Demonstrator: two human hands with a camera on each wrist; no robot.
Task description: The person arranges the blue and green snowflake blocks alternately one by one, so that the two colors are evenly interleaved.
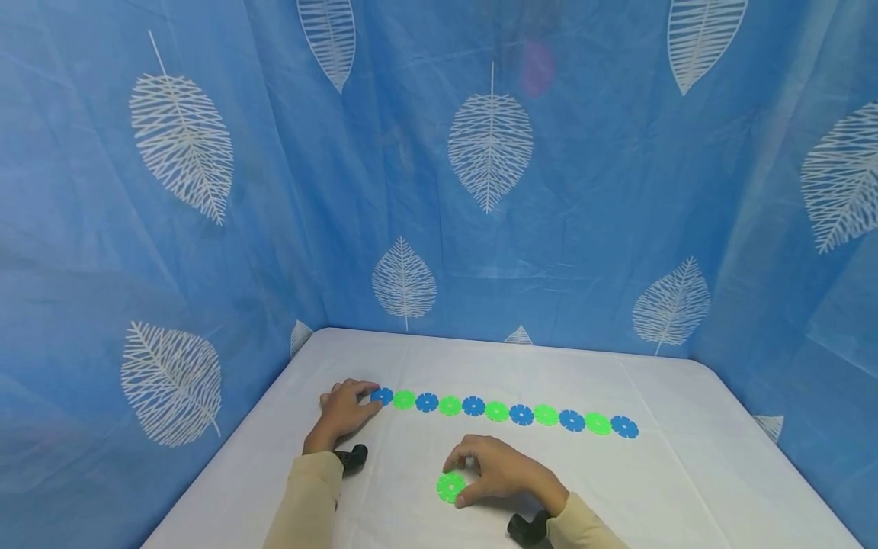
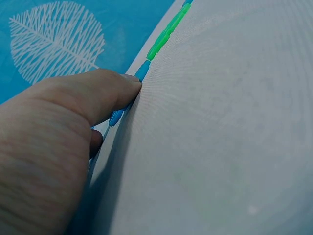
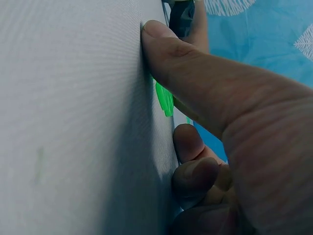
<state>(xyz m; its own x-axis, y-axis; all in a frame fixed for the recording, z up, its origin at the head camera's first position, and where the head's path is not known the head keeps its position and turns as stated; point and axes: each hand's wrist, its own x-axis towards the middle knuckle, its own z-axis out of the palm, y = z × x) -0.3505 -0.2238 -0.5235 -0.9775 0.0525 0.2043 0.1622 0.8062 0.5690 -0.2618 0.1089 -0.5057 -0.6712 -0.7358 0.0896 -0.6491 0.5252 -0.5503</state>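
A row of notched plastic discs, blue and green by turns, runs across the white table in the head view. At its left end my left hand pinches a blue snowflake disc between thumb and forefinger; the left wrist view shows the thumb on its edge, with a green disc just beyond. Nearer the front, my right hand holds a separate green snowflake disc by its edge, thumb and forefinger on opposite sides. In the right wrist view the thumb partly hides this disc, low at the tabletop.
The row ends at the right with a blue disc. A white cloth covers the table. Behind and on both sides hangs a blue curtain with white leaf prints. Black wrist devices sit under both wrists.
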